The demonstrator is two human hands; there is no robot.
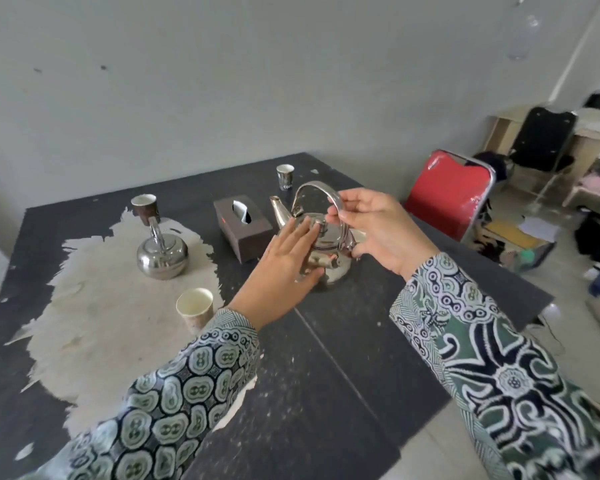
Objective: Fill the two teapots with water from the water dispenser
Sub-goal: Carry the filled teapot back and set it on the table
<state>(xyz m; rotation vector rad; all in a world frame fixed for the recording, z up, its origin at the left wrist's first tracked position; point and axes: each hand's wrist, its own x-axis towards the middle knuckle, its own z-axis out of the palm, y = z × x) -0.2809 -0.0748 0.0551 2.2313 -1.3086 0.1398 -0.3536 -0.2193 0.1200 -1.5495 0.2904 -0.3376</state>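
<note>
Standing teapots, spouts up-left

Sitting left on the table (343, 358), the far teapot (162, 252) is upright. Flat-fingered, the left hand (284, 261) presses the near teapot (326, 244), spout aimed up-left. The right hand (374, 226) pinches its arched handle (317, 188).

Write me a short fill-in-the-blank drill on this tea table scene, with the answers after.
1. The right hand pinches the near teapot by its ____.
2. The left hand lies flat on that teapot's ____.
3. The number of paper cups on the table is ____.
4. The chair beside the table is ____.

Answers: handle; lid; three; red
</note>
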